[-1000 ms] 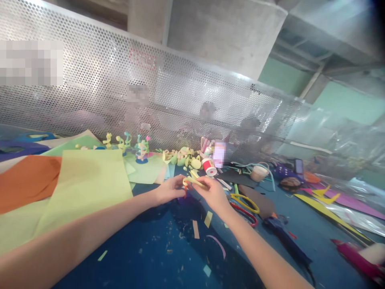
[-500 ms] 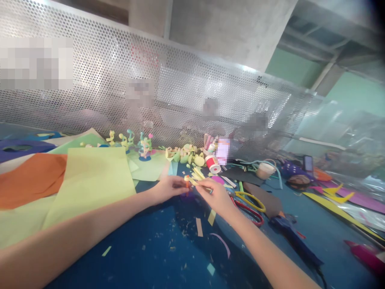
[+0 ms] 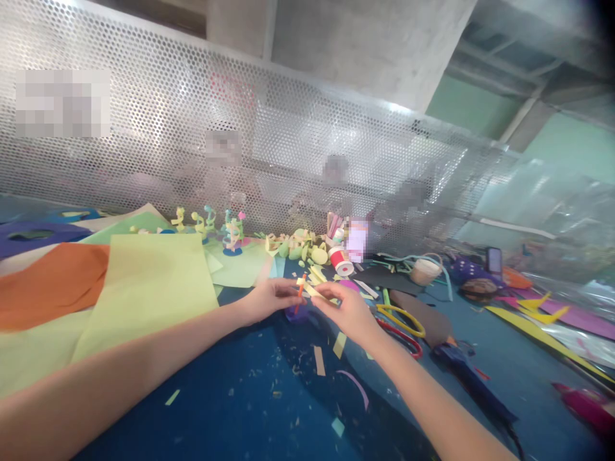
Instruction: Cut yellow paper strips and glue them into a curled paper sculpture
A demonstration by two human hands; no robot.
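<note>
My left hand (image 3: 266,302) pinches a thin orange stick (image 3: 302,288) that leans slightly to the right. Its lower end is at a small purple base (image 3: 296,314), partly behind my fingers. Between the thumb and fingers of my right hand (image 3: 348,312) is a pale yellow strip (image 3: 314,292). The strip's free end reaches to the stick near its top; whether the two are joined is too small to tell. Yellow scraps (image 3: 318,276) and a purple disc (image 3: 350,284) lie just beyond my hands.
Yellow-green sheets (image 3: 158,282) and an orange sheet (image 3: 52,282) cover the left. Small spiral figures (image 3: 232,240) and a red-white spool (image 3: 340,261) stand behind. Scissors (image 3: 401,320), a blue corded tool (image 3: 473,381) and a cup (image 3: 425,271) are right. A perforated screen (image 3: 288,128) closes the back.
The orange stick now leans right and shows more of its length above my left fingers. My right hand has shifted slightly and its fingers are a little straighter, still with the yellow strip.
</note>
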